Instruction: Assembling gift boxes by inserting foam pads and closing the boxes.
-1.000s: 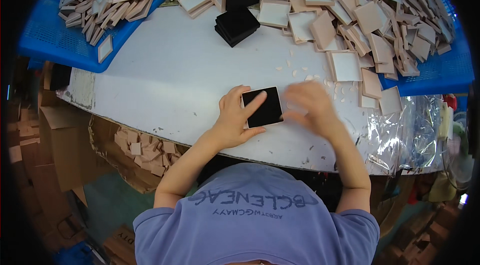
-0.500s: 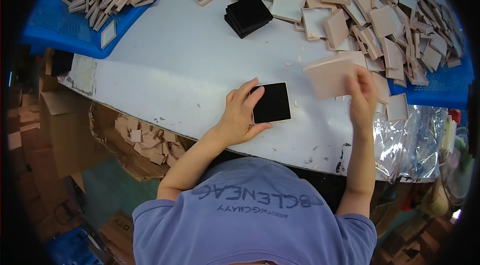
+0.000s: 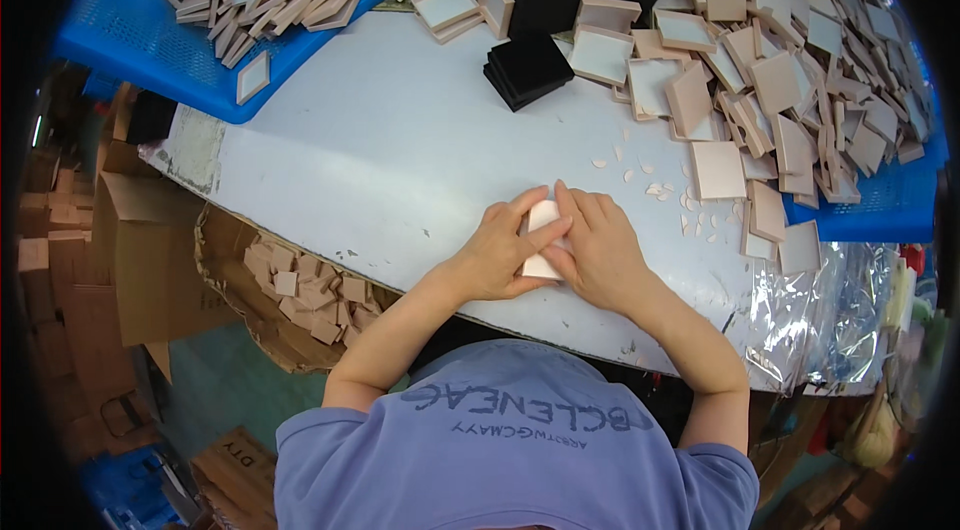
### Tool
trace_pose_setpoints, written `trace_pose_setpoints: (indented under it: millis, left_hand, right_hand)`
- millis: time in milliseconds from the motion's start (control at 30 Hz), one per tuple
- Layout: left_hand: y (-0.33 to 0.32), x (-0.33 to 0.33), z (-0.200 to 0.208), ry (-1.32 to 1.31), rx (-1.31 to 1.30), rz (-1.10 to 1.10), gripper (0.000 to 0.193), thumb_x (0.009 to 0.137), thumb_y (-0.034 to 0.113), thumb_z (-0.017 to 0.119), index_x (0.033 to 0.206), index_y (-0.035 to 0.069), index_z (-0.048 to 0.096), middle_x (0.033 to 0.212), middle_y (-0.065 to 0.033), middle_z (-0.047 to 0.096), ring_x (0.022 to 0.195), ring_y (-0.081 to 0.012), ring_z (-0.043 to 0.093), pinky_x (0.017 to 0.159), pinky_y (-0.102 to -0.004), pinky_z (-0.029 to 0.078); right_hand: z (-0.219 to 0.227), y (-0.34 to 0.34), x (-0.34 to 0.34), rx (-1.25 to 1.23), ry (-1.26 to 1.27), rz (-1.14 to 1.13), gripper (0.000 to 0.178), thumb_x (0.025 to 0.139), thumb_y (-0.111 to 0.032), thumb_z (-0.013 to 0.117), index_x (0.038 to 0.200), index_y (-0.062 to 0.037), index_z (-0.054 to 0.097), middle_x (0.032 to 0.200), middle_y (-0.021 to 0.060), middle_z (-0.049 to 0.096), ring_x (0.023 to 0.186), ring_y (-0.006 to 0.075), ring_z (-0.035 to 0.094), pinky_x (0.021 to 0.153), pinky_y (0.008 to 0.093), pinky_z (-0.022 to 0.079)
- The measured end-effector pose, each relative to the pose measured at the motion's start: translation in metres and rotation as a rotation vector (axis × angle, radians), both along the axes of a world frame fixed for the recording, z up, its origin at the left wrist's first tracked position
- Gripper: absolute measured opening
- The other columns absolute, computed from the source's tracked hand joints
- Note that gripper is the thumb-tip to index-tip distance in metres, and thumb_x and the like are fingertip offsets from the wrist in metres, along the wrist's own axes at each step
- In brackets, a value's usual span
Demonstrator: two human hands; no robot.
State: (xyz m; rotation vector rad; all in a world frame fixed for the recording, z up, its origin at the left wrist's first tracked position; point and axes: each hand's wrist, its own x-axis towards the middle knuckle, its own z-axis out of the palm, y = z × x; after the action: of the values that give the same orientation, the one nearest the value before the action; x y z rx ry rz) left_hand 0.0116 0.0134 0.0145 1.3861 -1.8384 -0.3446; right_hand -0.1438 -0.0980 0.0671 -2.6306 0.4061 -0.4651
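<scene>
Close to the table's near edge, both hands meet over a small pale pink box (image 3: 541, 220). My left hand (image 3: 497, 248) grips its left side, with the thumb lying across the top. From the right, my right hand (image 3: 603, 248) wraps over the box and hides much of it. Only a pale strip of the box shows between the fingers, and its inside is hidden. Further back on the white table (image 3: 350, 150) lies a short stack of square black pads (image 3: 527, 71).
Blue baskets (image 3: 110, 40) heaped with pale pink box halves (image 3: 775, 80) stand at back left and right. Small paper scraps (image 3: 660, 192) lie right of my hands. Clear plastic bags (image 3: 800, 315) sit at the right edge; a carton (image 3: 290, 280) of small boxes stands below left.
My right hand has brought a pale pink box half from the right onto the box in my left hand. The black pad in that box is now covered from sight. The view has shifted slightly.
</scene>
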Motion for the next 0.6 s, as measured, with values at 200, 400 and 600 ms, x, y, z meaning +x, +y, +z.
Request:
trace_pose_setpoints:
  millis: [200,400,600]
  left_hand:
    - [0.0,0.003,0.009,-0.158,0.028,-0.007,0.079,0.068,0.037,0.074,0.134,0.013,0.04,0.135,-0.0233,0.032,0.115,-0.0359,0.042,0.092,-0.0458,0.033]
    - [0.0,-0.003,-0.002,-0.072,0.008,0.006,0.081,0.067,0.037,0.074,0.134,0.009,0.039,0.134,-0.0246,0.032,0.118,-0.0387,0.039,0.093,-0.0467,0.033]
    - [-0.001,0.002,0.002,-0.147,-0.011,0.019,0.081,0.063,0.033,0.077,0.132,0.009,0.042,0.13,-0.0245,0.035,0.112,-0.0388,0.042,0.091,-0.0479,0.035]
  right_hand:
    - [-0.008,0.004,-0.003,-0.075,-0.01,0.039,0.086,0.068,-0.037,0.071,0.127,0.0135,0.034,0.119,0.0223,0.045,0.101,0.0352,0.046,0.088,0.0428,0.038]
    - [-0.017,0.006,-0.007,0.15,-0.055,0.017,0.092,0.064,-0.04,0.075,0.129,0.0103,0.033,0.127,0.025,0.039,0.112,0.0395,0.039,0.097,0.0461,0.034]
    - [-0.018,-0.004,-0.003,0.097,-0.116,0.099,0.09,0.067,-0.039,0.074,0.133,0.0034,0.03,0.134,0.0251,0.032,0.118,0.0417,0.033,0.098,0.0474,0.032]
